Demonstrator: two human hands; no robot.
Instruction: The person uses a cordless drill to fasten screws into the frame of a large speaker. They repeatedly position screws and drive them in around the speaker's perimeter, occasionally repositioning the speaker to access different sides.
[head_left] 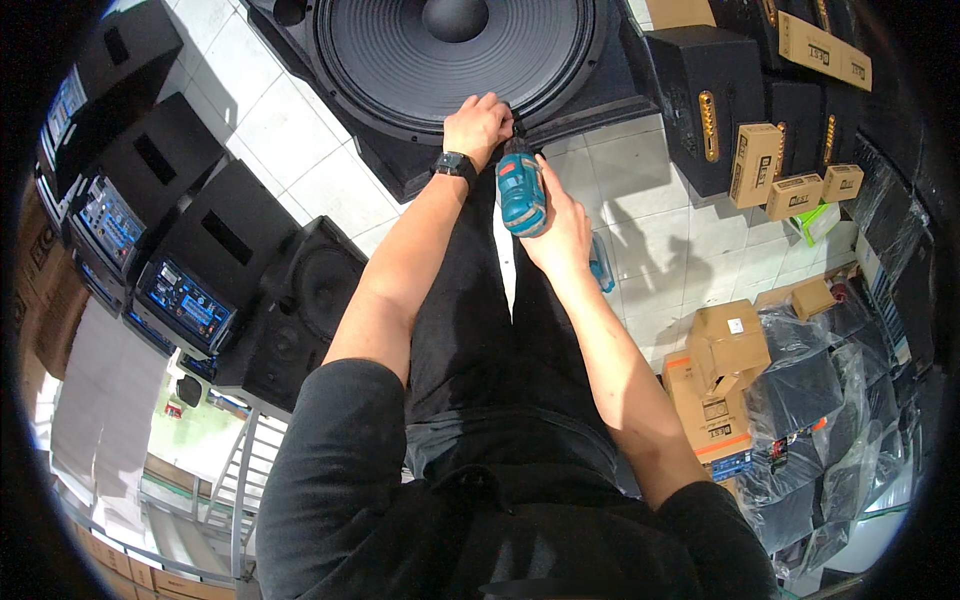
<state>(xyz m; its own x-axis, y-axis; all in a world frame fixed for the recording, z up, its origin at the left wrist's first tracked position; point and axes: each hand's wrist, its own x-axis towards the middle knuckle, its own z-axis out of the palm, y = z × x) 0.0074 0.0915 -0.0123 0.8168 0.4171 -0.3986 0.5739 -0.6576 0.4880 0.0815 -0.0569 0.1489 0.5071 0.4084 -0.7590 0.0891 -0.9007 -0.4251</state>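
A big black loudspeaker cone sits in a black speaker cabinet at the top of the view. My right hand is wrapped round the grip of a teal cordless drill. The drill's black chuck points away from me, at the near rim of the loudspeaker. There, my left hand, with a black watch on its wrist, rests with fingers curled together beside the drill's tip. Whatever those fingers pinch is hidden.
Black speaker cabinets with blue-lit panels stand at left, near a metal ladder. Upper right are more black cabinets and small cartons. Cardboard boxes and plastic-wrapped goods are stacked at lower right, on white floor tiles.
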